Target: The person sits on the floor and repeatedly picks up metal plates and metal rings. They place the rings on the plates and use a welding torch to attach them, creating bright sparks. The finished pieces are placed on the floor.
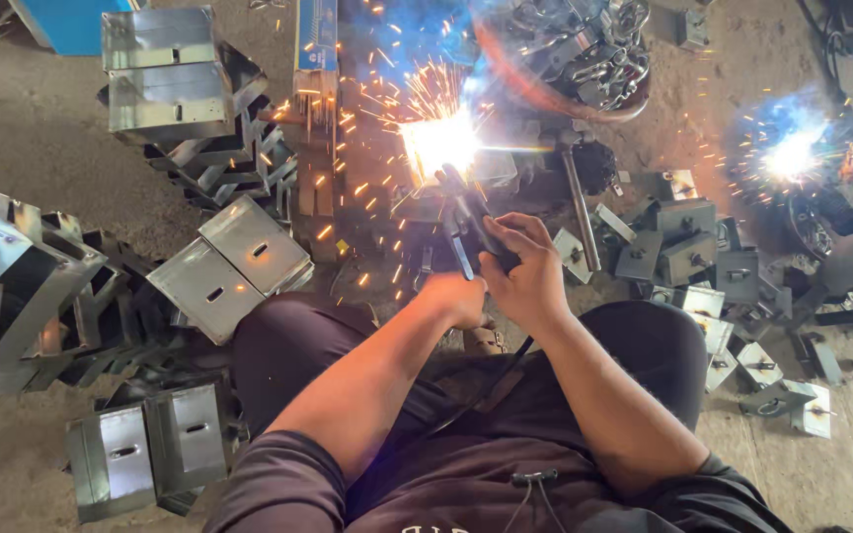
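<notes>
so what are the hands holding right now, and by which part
Both hands hold the dark welding electrode holder by its handle: the right hand is wrapped around the grip and the left hand steadies it from below. Its tip sits at the bright arc.

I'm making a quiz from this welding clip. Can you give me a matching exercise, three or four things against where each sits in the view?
Things:
1. welding torch
2. folded sheet-metal boxes
3. hammer
4. basin of metal rings

Places:
A. top middle, behind the sparks
B. gripped in both hands, centre of the view
C. stacked on the ground at the left
D. lying on the ground just right of the bright arc

Pairs: 1-B, 2-C, 3-D, 4-A. The right hand grips the torch and the left hand steadies it from below.
</notes>
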